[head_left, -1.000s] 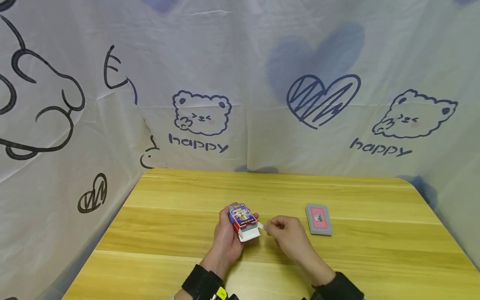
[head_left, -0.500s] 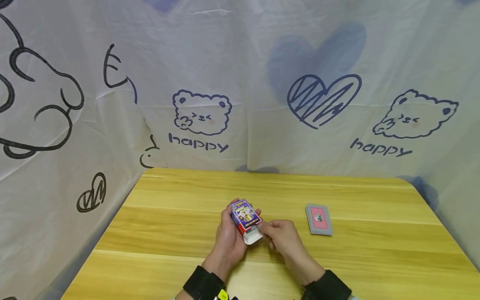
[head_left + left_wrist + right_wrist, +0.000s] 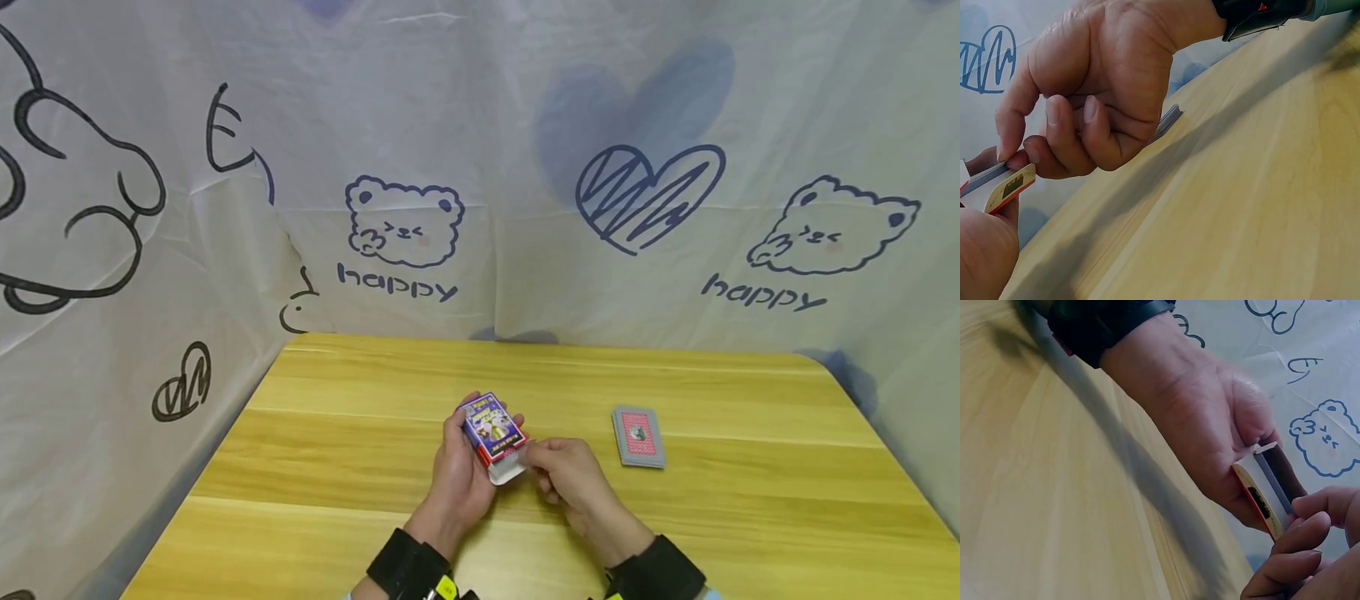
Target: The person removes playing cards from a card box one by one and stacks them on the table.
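Note:
My left hand holds a blue and red playing-card box from below, fingers and thumb around its sides. Its open end faces me, with a white flap folded out. Inside, the right wrist view shows the grey edges of a stack of playing cards. My right hand is at that open end, thumb and index finger pinching the cards' near end, its other fingers curled. How far the fingertips reach inside is hidden. To the right lies a second deck of cards, red-patterned back up.
Both hands are above a light wooden table. A white cloth with drawn bears and hearts hangs behind it and along the left side. Black straps are around both wrists.
My right hand has moved left to the box's open end and now pinches there. The box has shifted slightly up and right in my left hand. The deck on the table stays put.

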The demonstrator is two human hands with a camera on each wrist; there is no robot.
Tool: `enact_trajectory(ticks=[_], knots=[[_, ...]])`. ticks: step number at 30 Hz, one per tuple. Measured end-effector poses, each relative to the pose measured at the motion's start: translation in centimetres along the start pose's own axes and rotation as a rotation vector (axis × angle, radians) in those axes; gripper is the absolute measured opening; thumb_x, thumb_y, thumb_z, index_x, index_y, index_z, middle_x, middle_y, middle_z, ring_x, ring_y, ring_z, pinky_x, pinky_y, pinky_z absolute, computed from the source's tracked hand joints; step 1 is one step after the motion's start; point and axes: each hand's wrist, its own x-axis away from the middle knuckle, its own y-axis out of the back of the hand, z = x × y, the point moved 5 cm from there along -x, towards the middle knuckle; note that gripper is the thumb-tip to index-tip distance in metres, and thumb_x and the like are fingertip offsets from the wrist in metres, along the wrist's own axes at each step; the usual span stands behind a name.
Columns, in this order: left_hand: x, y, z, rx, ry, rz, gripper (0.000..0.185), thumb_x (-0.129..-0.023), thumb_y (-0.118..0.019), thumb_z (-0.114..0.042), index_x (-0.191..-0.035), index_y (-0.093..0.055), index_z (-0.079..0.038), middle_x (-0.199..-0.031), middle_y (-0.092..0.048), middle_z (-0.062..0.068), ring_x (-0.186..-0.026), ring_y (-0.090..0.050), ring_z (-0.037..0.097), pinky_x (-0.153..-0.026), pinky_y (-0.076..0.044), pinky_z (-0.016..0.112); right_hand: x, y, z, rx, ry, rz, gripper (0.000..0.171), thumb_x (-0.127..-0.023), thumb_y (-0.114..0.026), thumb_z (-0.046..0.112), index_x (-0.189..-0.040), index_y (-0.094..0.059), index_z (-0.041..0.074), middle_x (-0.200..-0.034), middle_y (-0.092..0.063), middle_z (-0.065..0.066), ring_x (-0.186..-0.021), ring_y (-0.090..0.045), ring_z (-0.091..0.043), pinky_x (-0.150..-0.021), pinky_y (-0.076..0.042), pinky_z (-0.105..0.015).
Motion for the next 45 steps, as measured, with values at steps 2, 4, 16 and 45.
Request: enact_trajectory(ticks=[2, 4, 16, 45], knots=[[-0.1, 0.0, -0.1, 0.005, -0.007, 0.0, 0.042, -0.116, -0.017, -0.039, -0.156, -0.026, -0.027, -0.159, -0.032, 0.018, -0.128, -0.062, 0.029, -0.105, -0.056, 0.047, 0.0, 0.0, 0.0, -0.005, -0.009, 0.012, 0.02, -0.09, -0.076, 0.015, -0.075, -0.067, 0.006, -0.057, -0.05, 0.004, -0.051, -0.041, -0.007, -0.044, -0.033, -0.02], [-0.1, 0.0, -0.1, 0.018, -0.011, -0.003, 0.04, -0.116, -0.018, -0.038, -0.154, -0.028, -0.027, -0.157, -0.034, 0.017, -0.126, -0.063, 0.03, -0.104, -0.057, 0.047, 0.0, 0.0, 0.0, -0.009, -0.013, 0.02, 0.023, -0.093, -0.077, 0.018, -0.076, -0.067, 0.006, -0.059, -0.051, 0.003, -0.051, -0.041, -0.007, -0.044, -0.032, -0.02], [-0.3, 0.6, -0.7, 0.005, -0.023, -0.049, 0.049, -0.116, -0.017, -0.04, -0.162, -0.018, -0.024, -0.161, -0.032, 0.019, -0.127, -0.063, 0.029, -0.108, -0.054, 0.048, 0.3, -0.1, 0.5, 0.018, -0.035, 0.105, 0.016, -0.091, -0.075, 0.013, -0.079, -0.067, 0.006, -0.058, -0.052, 0.004, -0.051, -0.044, -0.006, -0.044, -0.035, -0.019], [-0.1, 1.0, -1.1, -0.066, 0.015, -0.104, 0.053, -0.114, -0.025, -0.052, -0.162, -0.026, -0.029, -0.16, -0.038, 0.015, -0.123, -0.063, 0.023, -0.103, -0.056, 0.042, 1.1, -0.4, 1.7, 0.267, 0.057, 0.168, 0.022, -0.091, -0.08, 0.019, -0.087, -0.076, -0.002, -0.053, -0.049, 0.005, -0.048, -0.04, -0.007, -0.046, -0.029, -0.02]])
